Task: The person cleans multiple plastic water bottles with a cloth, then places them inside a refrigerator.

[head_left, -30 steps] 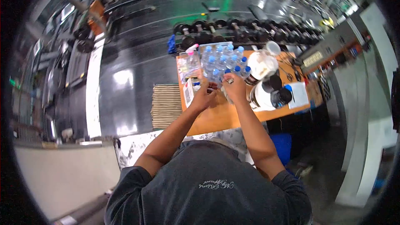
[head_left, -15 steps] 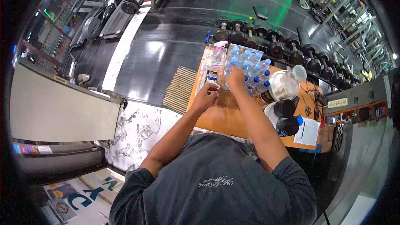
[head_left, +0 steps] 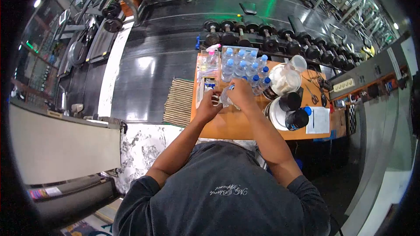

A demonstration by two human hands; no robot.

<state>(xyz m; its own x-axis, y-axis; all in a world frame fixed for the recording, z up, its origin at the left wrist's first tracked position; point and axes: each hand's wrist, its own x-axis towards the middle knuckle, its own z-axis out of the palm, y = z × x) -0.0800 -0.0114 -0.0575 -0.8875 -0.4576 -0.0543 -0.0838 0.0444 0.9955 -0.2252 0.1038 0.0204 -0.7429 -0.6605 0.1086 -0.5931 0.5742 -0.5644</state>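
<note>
My right hand (head_left: 240, 92) is closed around the upper part of a clear plastic water bottle (head_left: 225, 98) near its blue cap. The bottle tilts over the front part of the wooden table (head_left: 227, 124). On its other side, the curled fingers of my left hand (head_left: 209, 106) press against the bottle's body; part of this contact is hidden. Just beyond my hands stand several more water bottles (head_left: 240, 69) with light and dark blue caps, close together. A dark and yellow small box or packet (head_left: 210, 82) lies past my left hand.
Left of the bottles stands a spray bottle (head_left: 212, 57) with a pink and white head. To the right are white tubs (head_left: 284, 81), black-lidded jars (head_left: 296, 119), scissors (head_left: 313, 98) and a paper sheet with a pen (head_left: 318, 121). A dumbbell rack (head_left: 267, 39) runs behind the table.
My right hand has drawn back from among the bottles, bringing one towards me and beside my left hand. The camera view has shifted, and the table appears further left.
</note>
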